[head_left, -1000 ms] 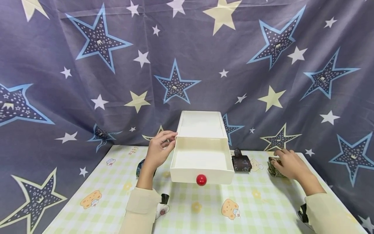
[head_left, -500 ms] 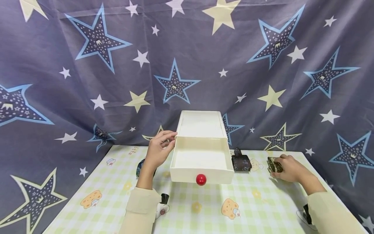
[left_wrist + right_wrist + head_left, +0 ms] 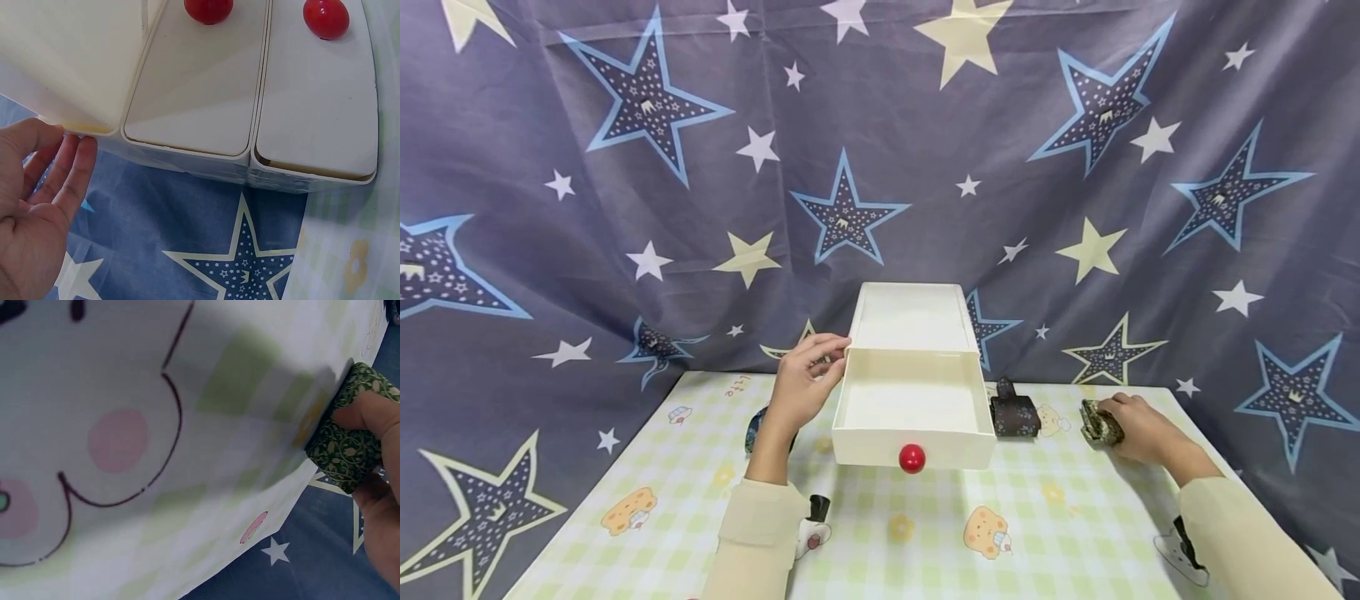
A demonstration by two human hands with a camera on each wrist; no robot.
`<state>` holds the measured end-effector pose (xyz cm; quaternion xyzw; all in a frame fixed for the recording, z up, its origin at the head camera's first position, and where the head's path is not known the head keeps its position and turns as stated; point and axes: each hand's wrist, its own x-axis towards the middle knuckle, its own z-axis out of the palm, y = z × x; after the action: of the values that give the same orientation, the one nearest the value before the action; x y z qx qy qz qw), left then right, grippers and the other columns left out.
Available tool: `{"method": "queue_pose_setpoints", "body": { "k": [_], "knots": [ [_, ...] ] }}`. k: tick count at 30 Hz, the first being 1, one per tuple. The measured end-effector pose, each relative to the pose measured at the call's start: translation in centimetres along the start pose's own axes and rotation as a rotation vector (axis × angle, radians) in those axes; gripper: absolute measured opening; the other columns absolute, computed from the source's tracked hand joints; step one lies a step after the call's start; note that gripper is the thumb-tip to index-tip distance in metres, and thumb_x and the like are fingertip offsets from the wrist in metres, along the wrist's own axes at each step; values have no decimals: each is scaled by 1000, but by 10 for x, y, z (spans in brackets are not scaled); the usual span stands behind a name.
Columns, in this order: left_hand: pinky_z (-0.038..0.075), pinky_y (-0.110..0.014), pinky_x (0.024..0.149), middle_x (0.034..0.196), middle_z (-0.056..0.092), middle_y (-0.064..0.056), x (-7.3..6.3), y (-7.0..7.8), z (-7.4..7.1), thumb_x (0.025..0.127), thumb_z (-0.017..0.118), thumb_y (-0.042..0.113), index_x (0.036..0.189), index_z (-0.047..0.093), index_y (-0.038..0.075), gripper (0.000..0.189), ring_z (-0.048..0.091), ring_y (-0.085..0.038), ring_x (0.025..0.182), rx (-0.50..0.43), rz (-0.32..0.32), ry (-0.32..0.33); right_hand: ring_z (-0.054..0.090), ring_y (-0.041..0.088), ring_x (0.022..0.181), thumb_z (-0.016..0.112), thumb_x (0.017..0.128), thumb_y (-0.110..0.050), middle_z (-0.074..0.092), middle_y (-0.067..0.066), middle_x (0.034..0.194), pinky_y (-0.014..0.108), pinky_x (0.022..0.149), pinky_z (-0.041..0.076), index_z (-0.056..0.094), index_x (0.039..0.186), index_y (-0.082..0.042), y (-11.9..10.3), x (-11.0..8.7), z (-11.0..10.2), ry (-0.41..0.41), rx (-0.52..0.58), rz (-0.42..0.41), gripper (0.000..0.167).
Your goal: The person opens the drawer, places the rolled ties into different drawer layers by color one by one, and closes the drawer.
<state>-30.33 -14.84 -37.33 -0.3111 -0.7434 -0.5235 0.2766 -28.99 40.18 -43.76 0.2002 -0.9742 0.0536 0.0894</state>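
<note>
A white drawer cabinet (image 3: pixel 913 315) stands at the back of the table, its top drawer (image 3: pixel 868 448) pulled out by a red knob's side and bare inside. My left hand (image 3: pixel 807 379) touches the cabinet's left edge beside that drawer; in the left wrist view the thumb and fairly straight fingertips meet the white rim (image 3: pixel 94 132). At the far right, my right hand (image 3: pixel 1142 429) pinches a green patterned folded cloth (image 3: pixel 1101 423) between thumb and fingers. Close up, the cloth (image 3: pixel 347 447) shows a cream floral print, its lower edge near the tabletop.
A dark folded cloth bundle (image 3: pixel 1015 415) lies just right of the cabinet. Behind my left forearm is a partly hidden dark blue bundle (image 3: pixel 756 429). Two lower drawers with red knobs (image 3: pixel 326 17) are shut. A star-printed curtain (image 3: pixel 842 125) hangs behind the checked tablecloth (image 3: pixel 902 558).
My right hand has turned and closed around the green cloth, its fingers now gripping it from the right. The left hand keeps its place at the cabinet. The head view has shifted slightly.
</note>
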Motion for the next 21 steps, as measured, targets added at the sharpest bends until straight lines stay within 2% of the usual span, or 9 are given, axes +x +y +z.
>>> {"method": "queue_pose_setpoints", "body": {
  "k": [4, 11, 16, 21],
  "knots": [
    [62, -29, 84, 121, 65, -8, 0, 1, 0, 95, 70, -4, 123, 74, 3, 29, 66, -23, 102, -6, -8, 0, 60, 49, 100, 88, 64, -1, 63, 26, 112, 62, 85, 54, 62, 123, 11, 3, 2, 2, 17, 28, 27, 65],
    [62, -29, 84, 121, 65, -7, 1, 2, 0, 95, 70, -3, 123, 73, 4, 29, 66, -24, 102, -6, -2, -2, 64, 46, 92, 86, 59, 10, 64, 22, 102, 61, 83, 56, 65, 115, 9, 7, 5, 7, 79, 35, 7, 60],
    [62, -32, 84, 121, 65, -8, 0, 2, -1, 95, 70, -3, 123, 73, 3, 29, 66, -32, 102, -14, -4, -2, 63, 45, 95, 89, 64, 3, 64, 21, 104, 62, 85, 55, 65, 118, 8, 7, 6, 9, 62, 10, 13, 60],
    [63, -37, 84, 120, 66, -7, 0, 3, -1, 95, 70, -3, 123, 74, 3, 29, 66, -27, 102, -13, -11, -2, 61, 43, 94, 88, 67, -8, 63, 20, 105, 60, 83, 54, 66, 117, 6, 8, 8, 7, 52, 3, 13, 57]
  ]
}}
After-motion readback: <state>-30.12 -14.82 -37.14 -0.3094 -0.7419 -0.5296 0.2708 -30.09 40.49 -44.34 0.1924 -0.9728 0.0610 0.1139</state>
